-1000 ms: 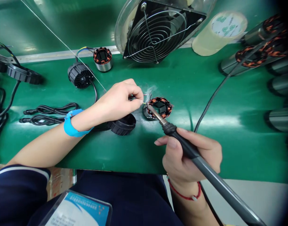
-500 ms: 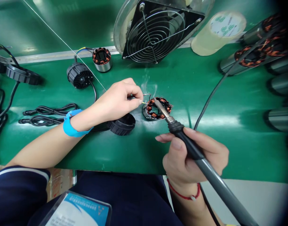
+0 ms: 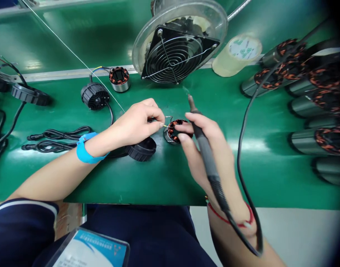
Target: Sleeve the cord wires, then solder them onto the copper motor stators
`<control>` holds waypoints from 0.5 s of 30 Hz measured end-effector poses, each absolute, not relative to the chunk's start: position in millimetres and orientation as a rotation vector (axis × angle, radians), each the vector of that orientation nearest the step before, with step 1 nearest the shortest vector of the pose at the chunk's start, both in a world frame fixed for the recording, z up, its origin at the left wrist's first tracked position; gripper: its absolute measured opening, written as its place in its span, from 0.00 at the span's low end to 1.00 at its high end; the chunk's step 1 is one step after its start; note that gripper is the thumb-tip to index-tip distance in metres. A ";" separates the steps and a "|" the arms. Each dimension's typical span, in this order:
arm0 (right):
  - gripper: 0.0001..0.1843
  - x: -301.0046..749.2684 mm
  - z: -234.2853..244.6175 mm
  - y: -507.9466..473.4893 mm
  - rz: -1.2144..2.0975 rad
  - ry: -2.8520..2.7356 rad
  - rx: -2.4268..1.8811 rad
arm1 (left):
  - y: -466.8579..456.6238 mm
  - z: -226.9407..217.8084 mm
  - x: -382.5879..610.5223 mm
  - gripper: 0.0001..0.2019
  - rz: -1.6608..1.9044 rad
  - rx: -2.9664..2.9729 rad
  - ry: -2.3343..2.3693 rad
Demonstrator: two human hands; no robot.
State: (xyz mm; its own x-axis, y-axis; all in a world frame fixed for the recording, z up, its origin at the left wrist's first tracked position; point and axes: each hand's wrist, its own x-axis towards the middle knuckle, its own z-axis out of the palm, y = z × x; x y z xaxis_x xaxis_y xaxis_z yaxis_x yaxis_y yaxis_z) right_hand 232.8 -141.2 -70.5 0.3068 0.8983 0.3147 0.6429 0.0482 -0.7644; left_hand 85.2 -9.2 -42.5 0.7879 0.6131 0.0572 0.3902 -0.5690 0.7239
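A copper-wound motor stator [image 3: 172, 136] stands on the green bench, its right side partly hidden by fingers. My left hand [image 3: 143, 120] is closed in a pinch on thin wires [image 3: 165, 125] at the stator's left edge. A soldering iron [image 3: 203, 148] lies across my right hand [image 3: 214, 148], tip pointing away and up, clear of the stator, with a wisp of smoke at it. The thumb and a finger of that hand reach to the stator's right rim. Below my left hand a round black cap [image 3: 142, 149] rests on the bench, partly covered.
Behind the stator stands a fan with a wire guard [image 3: 171, 63]. A tape roll [image 3: 238, 55] and several stators [image 3: 309, 141] are to the right. Another stator [image 3: 120, 79], a black housing [image 3: 94, 97] and coiled cables [image 3: 59, 139] lie left. The iron's cord [image 3: 240, 155] loops at right.
The iron's tip has lifted away from the stator and swung upright in my right hand. My right fingers have moved forward to the stator. My left hand keeps its pinch on the wires.
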 end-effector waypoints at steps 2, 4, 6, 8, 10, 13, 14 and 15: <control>0.23 234.0 -72.9 -131.1 0.404 -1.454 -1.666 | -9.7 -41.5 85.1 0.06 0.389 2.249 0.738; 0.23 232.8 -76.8 -122.8 0.415 -1.446 -1.665 | -9.7 -41.0 85.2 0.06 0.384 2.251 0.737; 0.22 230.9 -80.9 -116.8 0.401 -1.429 -1.658 | -9.1 -41.0 85.3 0.07 0.376 2.254 0.738; 0.22 229.3 -84.7 -112.8 0.359 -1.416 -1.642 | -8.0 -41.2 85.1 0.07 0.371 2.246 0.745; 0.23 228.0 -88.2 -110.5 0.289 -1.413 -1.629 | -6.9 -41.1 84.5 0.07 0.350 2.187 0.758; 0.24 225.6 -92.7 -110.3 0.190 -1.377 -1.634 | -6.5 -39.8 83.3 0.08 0.294 2.050 0.791; 0.25 224.5 -93.8 -111.1 0.167 -1.362 -1.637 | -6.7 -39.2 83.0 0.08 0.280 2.019 0.806; 0.25 223.3 -94.5 -112.2 0.147 -1.353 -1.640 | -7.0 -38.6 82.7 0.08 0.271 1.998 0.818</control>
